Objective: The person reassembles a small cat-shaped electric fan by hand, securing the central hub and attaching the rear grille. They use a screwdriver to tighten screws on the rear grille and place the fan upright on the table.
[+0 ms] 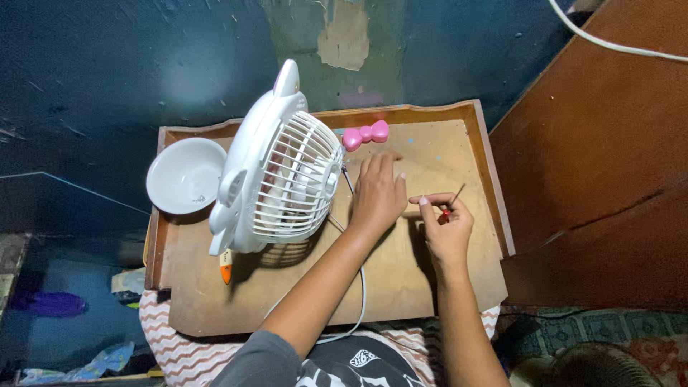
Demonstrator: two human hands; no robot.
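Top-down view from a head camera. A wooden worktop [401,279] w/ a raised rim on the back and both sides sits across the person's lap; the rim would keep small parts from rolling off, the open front edge faces the body.

Biggest thing on it: a small white fan [276,179] shaped like a cartoon cat head, ear pointing up, front grille facing right toward the hands. It stands tilted at the worktop's left-centre, so the grille is within easy reach. Its pale cord [360,287] trails from under the fan, past the left forearm, down to the lap.

Left of the fan, touching the worktop's left corner, a white bowl [185,175], looks empty, prob. parked out of the way.

Left hand [378,193]: flat, palm down, fingers spread on the bare wood just right of the grille, holding nothing; seems to be steadying itself or pressing on the board.

Right hand [448,222]: fingers pinched narrow around a thin screwdriver [453,201] w/ a red handle, dark shaft angled up and to the right, tip clear of the wood. It's just beside the left hand, not touching the fan.

Behind the left hand's fingertips, near the back rim, a pink plastic bow [365,134] lies loose, apart from the fan.

Under the fan's front-left edge, a small orange-and-white item [226,266] pokes out; can't tell what it is.
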